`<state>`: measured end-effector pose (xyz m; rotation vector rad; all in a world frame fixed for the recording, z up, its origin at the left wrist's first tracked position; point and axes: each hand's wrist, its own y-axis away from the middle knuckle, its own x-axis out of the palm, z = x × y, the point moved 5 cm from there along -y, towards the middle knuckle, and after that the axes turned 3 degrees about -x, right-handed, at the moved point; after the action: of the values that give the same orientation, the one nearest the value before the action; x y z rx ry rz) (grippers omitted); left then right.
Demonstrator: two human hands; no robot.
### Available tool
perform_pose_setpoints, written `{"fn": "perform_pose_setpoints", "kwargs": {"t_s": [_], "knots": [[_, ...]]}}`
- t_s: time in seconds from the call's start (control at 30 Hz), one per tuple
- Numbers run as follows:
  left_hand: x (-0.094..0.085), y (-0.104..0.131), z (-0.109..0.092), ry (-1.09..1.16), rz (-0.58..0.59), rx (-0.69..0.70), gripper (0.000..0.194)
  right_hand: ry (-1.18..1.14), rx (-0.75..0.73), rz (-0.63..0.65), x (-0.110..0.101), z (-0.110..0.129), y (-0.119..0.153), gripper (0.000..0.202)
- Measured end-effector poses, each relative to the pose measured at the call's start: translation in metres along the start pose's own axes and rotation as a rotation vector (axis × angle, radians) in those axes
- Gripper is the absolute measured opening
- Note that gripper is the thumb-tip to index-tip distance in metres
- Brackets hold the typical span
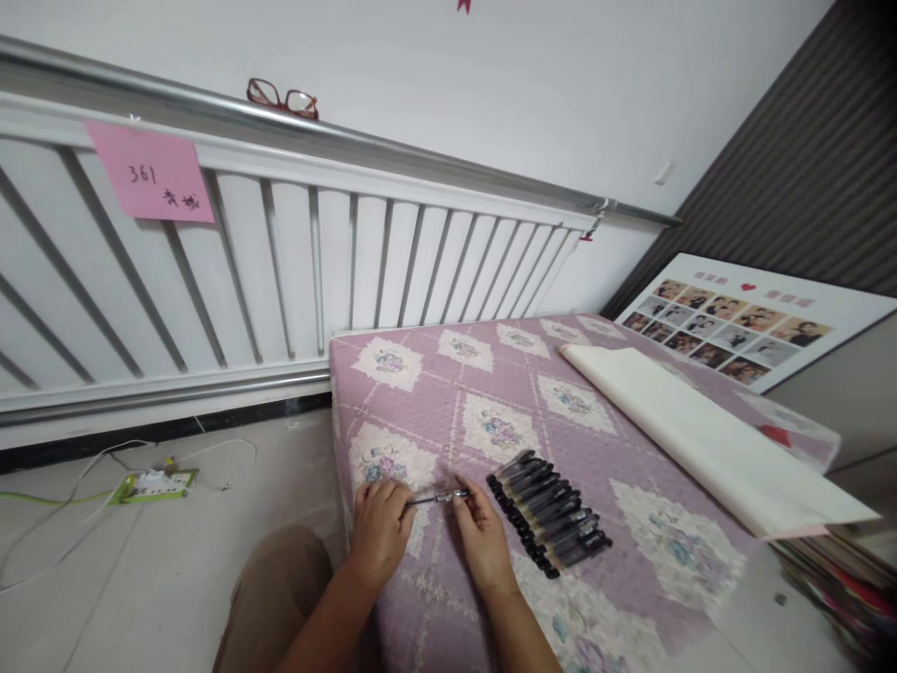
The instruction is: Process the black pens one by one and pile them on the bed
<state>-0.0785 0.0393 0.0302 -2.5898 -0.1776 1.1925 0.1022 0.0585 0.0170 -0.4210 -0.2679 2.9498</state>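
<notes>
A slim pen (443, 497) spans the gap between my two hands, just above the floral bedspread. Its thin dark end runs into the closed fingers of my left hand (382, 528). Thumb and fingers of my right hand (483, 540) pinch the thicker, clear-looking barrel at the other end. Whether the thin part is a separate refill is too small to tell. Right of my right hand, several black-capped pens (550, 512) lie side by side in a slanting row, their caps toward me.
Under the pens is a mattress with a purple floral cover (434, 393). A large cream sheet (687, 421) lies along its right side, near a photo board (735, 318). A white radiator (364, 252) runs behind. A power strip (155, 483) with cables is on the floor at left.
</notes>
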Motion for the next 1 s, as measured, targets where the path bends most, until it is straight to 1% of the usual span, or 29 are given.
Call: {"fn": "perform_pose_setpoints", "kwargs": {"t_s": [0.13, 0.3, 0.4, 0.57, 0.63, 0.77, 0.87, 0.97, 1.0], "knots": [[0.003, 0.001, 0.002, -0.003, -0.02, 0.011, 0.014, -0.055, 0.005, 0.024, 0.003, -0.004, 0.0, 0.043], [0.007, 0.002, 0.005, -0.041, -0.038, 0.016, 0.013, -0.08, -0.014, 0.022, 0.004, -0.006, 0.0, 0.043], [0.008, 0.002, 0.005, -0.063, -0.032, 0.014, 0.012, -0.093, -0.027, 0.02, 0.004, -0.007, 0.0, 0.041], [0.009, 0.002, 0.004, -0.095, 0.001, 0.016, 0.015, -0.101, -0.012, 0.012, 0.003, -0.01, -0.001, 0.041], [0.008, 0.002, 0.003, -0.135, 0.008, 0.013, 0.021, -0.103, -0.008, 0.019, 0.003, -0.011, -0.001, 0.042], [0.007, 0.009, -0.003, -0.229, 0.015, -0.002, 0.044, -0.107, -0.023, 0.003, 0.001, -0.011, -0.003, 0.046], [0.011, 0.02, -0.01, -0.306, 0.081, -0.038, 0.055, -0.08, -0.048, -0.039, -0.001, -0.011, -0.003, 0.046], [0.019, 0.035, -0.014, -0.349, 0.214, -0.119, 0.06, -0.087, -0.059, -0.054, -0.002, -0.013, -0.003, 0.043], [0.022, 0.04, -0.015, -0.351, 0.241, -0.146, 0.06, -0.098, -0.054, -0.055, -0.003, -0.013, -0.003, 0.042]]}}
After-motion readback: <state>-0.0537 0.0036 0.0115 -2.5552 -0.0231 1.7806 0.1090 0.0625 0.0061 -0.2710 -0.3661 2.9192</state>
